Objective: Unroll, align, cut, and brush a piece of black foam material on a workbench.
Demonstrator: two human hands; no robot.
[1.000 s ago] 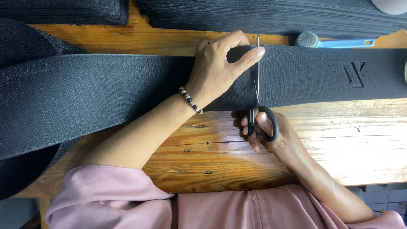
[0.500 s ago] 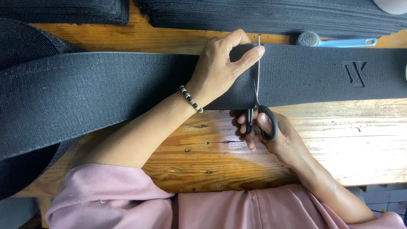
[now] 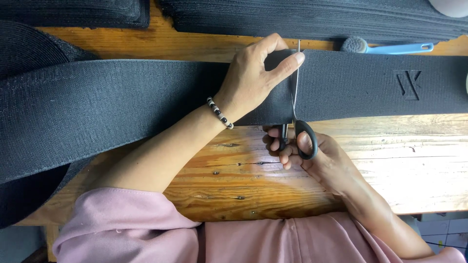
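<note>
Right across the wooden table (image 3: 399, 160) lies a wide black band (image 3: 122, 97) of woven fabric. On it, the left hand (image 3: 253, 80) presses flat, fingers spread, thumb and forefinger pinching the band's far edge beside the blades. The right hand (image 3: 312, 151), just below the band's near edge, grips the black-handled scissors (image 3: 296, 112), whose thin blades run straight across the band. Beyond the band, a blue-handled brush (image 3: 385, 47) rests against stacked black fabric (image 3: 312, 17).
</note>
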